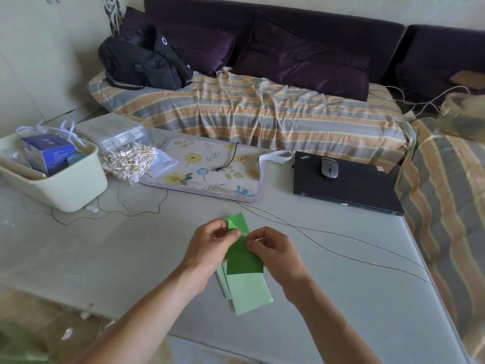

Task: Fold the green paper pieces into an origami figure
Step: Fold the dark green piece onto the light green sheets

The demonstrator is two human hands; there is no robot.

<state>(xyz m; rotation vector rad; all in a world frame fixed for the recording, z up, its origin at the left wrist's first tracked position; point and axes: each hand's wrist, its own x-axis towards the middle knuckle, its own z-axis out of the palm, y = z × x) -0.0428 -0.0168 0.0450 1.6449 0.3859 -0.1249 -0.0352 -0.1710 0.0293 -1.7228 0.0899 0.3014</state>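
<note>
A dark green paper piece (242, 260) is held above the table between both hands. My left hand (210, 245) pinches its upper left edge, where a small bright green folded flap (232, 224) sticks up. My right hand (275, 249) pinches the upper right edge with thumb and fingers. Under the hands lies a stack of pale green paper sheets (249, 294) flat on the table. Another bright green sheet (240, 219) peeks out behind the fingers.
A grey table (105, 258) carries a cream bin (65, 185), a bag of cotton swabs (126, 161), a floral mat (210, 169) and a shut black laptop (346, 185) with a mouse (329, 168). Thin cables (328, 248) run across the table. A striped sofa bed stands behind.
</note>
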